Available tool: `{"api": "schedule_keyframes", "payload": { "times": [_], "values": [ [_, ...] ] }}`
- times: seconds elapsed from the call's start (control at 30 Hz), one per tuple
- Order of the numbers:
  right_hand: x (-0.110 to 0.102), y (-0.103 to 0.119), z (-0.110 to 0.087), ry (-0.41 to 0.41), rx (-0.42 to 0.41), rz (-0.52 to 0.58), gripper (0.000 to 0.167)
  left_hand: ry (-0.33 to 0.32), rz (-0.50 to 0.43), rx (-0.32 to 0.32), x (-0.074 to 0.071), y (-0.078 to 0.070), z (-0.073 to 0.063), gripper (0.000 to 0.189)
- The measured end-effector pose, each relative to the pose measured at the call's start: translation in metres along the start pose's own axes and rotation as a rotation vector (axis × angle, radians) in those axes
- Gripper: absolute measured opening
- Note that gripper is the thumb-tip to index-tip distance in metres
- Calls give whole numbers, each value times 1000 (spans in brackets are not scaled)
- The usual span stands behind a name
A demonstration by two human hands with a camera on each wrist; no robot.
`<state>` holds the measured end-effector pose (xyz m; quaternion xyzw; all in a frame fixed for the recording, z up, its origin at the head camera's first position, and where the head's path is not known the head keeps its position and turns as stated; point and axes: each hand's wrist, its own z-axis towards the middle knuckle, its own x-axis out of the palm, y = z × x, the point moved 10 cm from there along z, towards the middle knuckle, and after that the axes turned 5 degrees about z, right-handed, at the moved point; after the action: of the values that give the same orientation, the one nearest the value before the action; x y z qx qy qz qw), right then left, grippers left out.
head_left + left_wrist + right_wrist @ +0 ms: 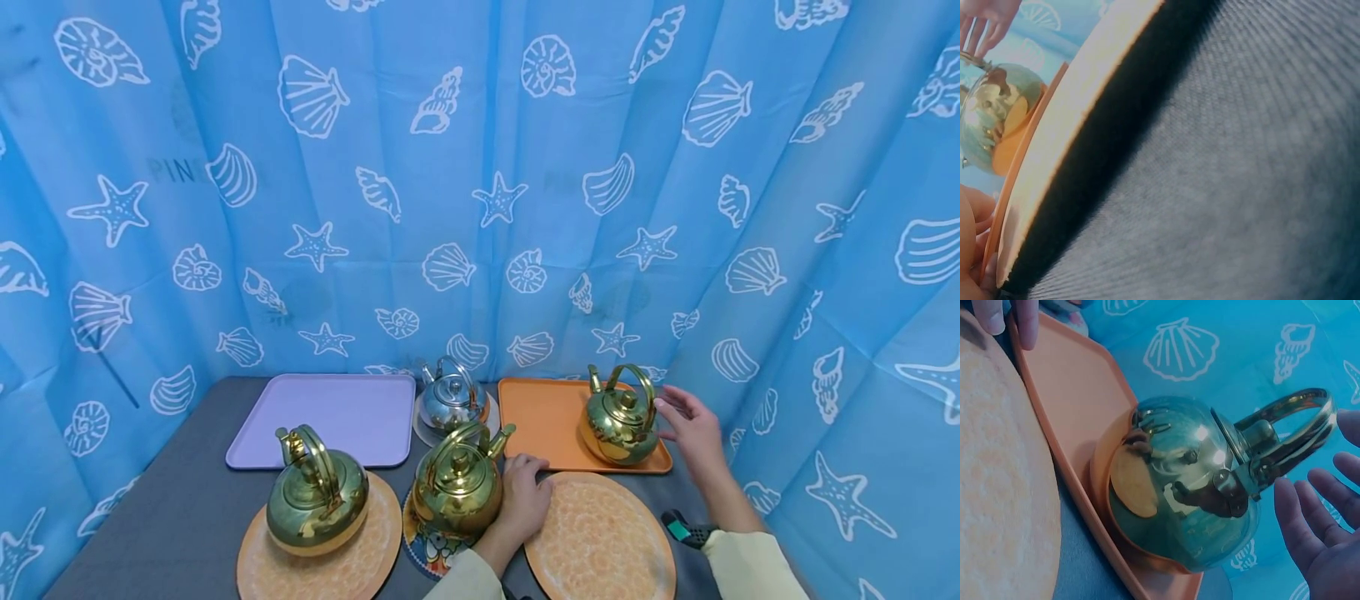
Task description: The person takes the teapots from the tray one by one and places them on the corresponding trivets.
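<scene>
At the front left corner of the orange tray [540,417], my left hand [523,496] has its fingers over the rim and its thumb on the outer side, pinching the edge. A shiny gold kettle [621,421] stands upright on the tray's right part, its spout to the left and its arched handle up. Just right of that handle is my right hand [696,433], fingers spread and nothing in the palm. In the right wrist view the fingers [1294,515] lie close to the handle [1297,434]; whether they touch it I cannot tell.
Another gold kettle [459,492] sits on a patterned mat [431,550] against my left forearm. A third [318,500] stands on a round tan mat [258,558]. A silver kettle [452,400] is behind. There are also a lilac tray [337,417] and a second round mat [600,533].
</scene>
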<state>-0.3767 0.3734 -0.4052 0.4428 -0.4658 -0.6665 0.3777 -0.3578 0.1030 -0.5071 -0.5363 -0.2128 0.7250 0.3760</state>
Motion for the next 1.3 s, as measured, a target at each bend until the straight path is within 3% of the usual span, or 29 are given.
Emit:
{"api": "schedule_keyframes", "payload": {
  "times": [0.4,0.67,1.3],
  "values": [
    [19,12,0,102,-99,30,50,5,-11,6,-1,-1,-1,22],
    [25,23,-2,118,-171,-4,62,17,-29,-4,-1,0,-1,23],
    [20,28,-9,-76,-212,-262,45,-2,-17,28,-3,-3,-1,22]
  ]
}}
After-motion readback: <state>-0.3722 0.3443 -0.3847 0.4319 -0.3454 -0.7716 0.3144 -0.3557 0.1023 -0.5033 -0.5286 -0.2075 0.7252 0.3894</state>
